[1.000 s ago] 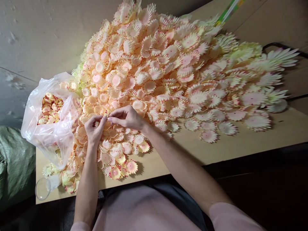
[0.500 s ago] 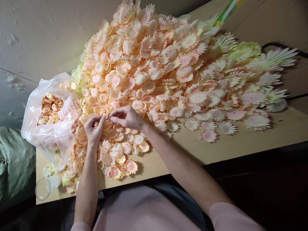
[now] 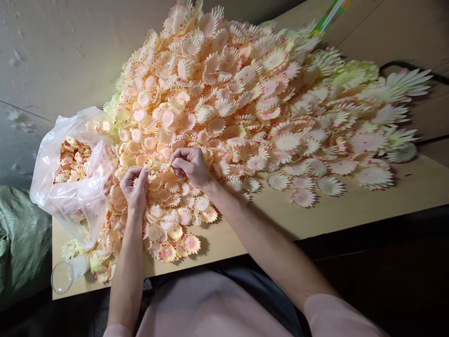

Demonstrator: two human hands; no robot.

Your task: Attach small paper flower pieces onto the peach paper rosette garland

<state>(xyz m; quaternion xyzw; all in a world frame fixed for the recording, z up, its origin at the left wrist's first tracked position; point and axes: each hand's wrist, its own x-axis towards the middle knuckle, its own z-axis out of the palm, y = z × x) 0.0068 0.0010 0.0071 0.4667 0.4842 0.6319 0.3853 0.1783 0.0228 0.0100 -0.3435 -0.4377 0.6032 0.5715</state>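
A great heap of pale artificial flower petal discs (image 3: 217, 125), cream to pink with red-tipped fringes, covers much of the table. Low over its near left part, my left hand (image 3: 134, 188) is closed in a pinch, with a small pale petal piece (image 3: 150, 164) at its fingertips. To the right of it, my right hand (image 3: 192, 167) has its fingers curled and thumb pressed against them; whatever they hold is too small to make out. A gap separates the two hands.
A white plastic bag (image 3: 82, 199) with small yellow-and-red flower pieces stands left of the heap. A clear cup (image 3: 63, 276) lies at the table's (image 3: 224, 238) near left corner. A green sack (image 3: 23, 243) is beside the table. A green-and-white packet (image 3: 329, 18) lies at the back right.
My right hand has moved right, away from my left hand, and its fingers are more curled. My left hand has shifted slightly left.
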